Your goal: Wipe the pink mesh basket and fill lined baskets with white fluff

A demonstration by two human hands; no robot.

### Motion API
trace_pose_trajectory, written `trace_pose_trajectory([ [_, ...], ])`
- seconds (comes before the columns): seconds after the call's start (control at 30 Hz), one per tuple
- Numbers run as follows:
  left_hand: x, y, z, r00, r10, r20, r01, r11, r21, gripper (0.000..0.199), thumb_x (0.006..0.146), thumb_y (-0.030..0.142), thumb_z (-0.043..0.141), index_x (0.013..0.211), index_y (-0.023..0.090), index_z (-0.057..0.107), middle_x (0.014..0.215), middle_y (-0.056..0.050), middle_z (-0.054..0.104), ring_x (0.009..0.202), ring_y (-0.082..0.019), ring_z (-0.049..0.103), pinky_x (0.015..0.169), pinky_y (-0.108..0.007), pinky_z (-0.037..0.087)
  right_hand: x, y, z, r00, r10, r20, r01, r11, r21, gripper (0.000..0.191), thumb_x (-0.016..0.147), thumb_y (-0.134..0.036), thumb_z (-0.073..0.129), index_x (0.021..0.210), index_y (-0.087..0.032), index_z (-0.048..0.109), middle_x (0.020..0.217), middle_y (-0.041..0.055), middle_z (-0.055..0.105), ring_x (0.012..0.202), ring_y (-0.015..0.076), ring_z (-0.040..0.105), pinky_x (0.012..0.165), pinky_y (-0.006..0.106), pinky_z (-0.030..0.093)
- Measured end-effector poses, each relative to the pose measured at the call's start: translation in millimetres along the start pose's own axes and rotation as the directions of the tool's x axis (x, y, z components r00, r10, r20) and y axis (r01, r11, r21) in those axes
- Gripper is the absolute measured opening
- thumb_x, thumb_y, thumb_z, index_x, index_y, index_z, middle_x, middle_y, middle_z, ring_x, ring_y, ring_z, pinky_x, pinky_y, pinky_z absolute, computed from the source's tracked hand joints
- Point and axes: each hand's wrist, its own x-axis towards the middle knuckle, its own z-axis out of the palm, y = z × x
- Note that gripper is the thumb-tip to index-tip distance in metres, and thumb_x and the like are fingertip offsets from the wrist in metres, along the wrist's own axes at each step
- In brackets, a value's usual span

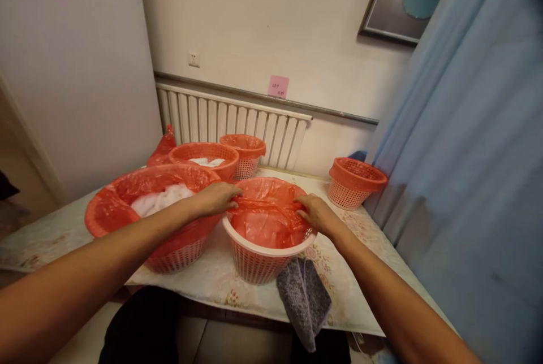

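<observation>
In front of me stands a white lattice basket (258, 265) with a red plastic bag (267, 222) spread inside it. The bag covers the far rim, while the near rim is bare. My left hand (218, 199) grips the bag's edge at the basket's left side. On the right side, my right hand (316, 212) pinches the bag's edge too. A grey cloth (303, 296) lies against the basket's front right and hangs over the table edge.
To the left, a larger basket lined in red (106, 217) holds white material (159, 200). Behind it are another lined basket (203, 152) and a smaller one (244, 143). A lined basket (350, 191) stands at the right beside the blue curtain (466, 155). A radiator (237, 121) runs along the wall.
</observation>
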Motion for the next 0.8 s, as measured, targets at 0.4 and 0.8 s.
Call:
trace_pose_trajectory([
  [0.4, -79.1, 45.0, 44.7, 0.914, 0.196, -0.354, -0.179, 0.981, 0.080, 0.028, 0.094, 0.043, 0.049, 0.083, 0.017, 0.053, 0.081, -0.004, 0.055, 0.077, -0.019, 0.049, 0.070, -0.031, 0.039, -82.0, -33.3, -18.4, 0.998, -0.061, 0.011, 0.059, 0.987, 0.147, 0.006, 0.086, -0.022, 0.062, 0.086, -0.019, 0.057, 0.083, 0.0018, 0.059, 0.076, 0.0160, 0.053, 0.071, 0.028, 0.040],
  [0.8, -88.5, 51.6, 103.7, 0.759, 0.270, -0.593, -0.101, 0.948, 0.301, 0.023, 0.093, 0.014, 0.044, 0.071, 0.017, 0.052, 0.074, -0.006, 0.053, 0.074, -0.020, 0.044, 0.070, -0.034, 0.039, -113.8, -66.3, 17.1, 0.941, -0.265, -0.211, 0.261, 0.964, -0.044, 0.017, 0.094, -0.014, 0.045, 0.080, -0.019, 0.053, 0.075, 0.0022, 0.054, 0.075, 0.0174, 0.047, 0.071, 0.033, 0.034],
])
